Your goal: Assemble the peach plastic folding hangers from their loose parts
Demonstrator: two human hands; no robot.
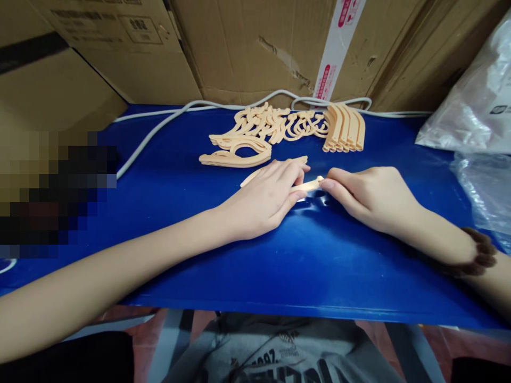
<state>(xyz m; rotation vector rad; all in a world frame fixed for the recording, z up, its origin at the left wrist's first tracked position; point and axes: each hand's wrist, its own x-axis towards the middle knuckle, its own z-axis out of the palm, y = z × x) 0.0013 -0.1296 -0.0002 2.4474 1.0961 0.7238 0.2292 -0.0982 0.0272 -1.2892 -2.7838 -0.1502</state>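
My left hand [271, 194] is closed on a cream plastic piece [309, 186] above the middle of the blue table [255, 276]. The fingertips of my right hand [361, 194] pinch the right end of that same piece. Another cream part [249, 177] shows behind my left hand, mostly covered by it. Beyond my hands lie a stack of flat curved pieces [235, 158], a row of hook-shaped pieces [261, 121] and a neat group of curved arms [344, 127].
Cardboard boxes [247, 48] stand along the back edge. A white cable [159, 127] runs before them and curves down at left. Clear plastic bags [471, 96] lie at the right.
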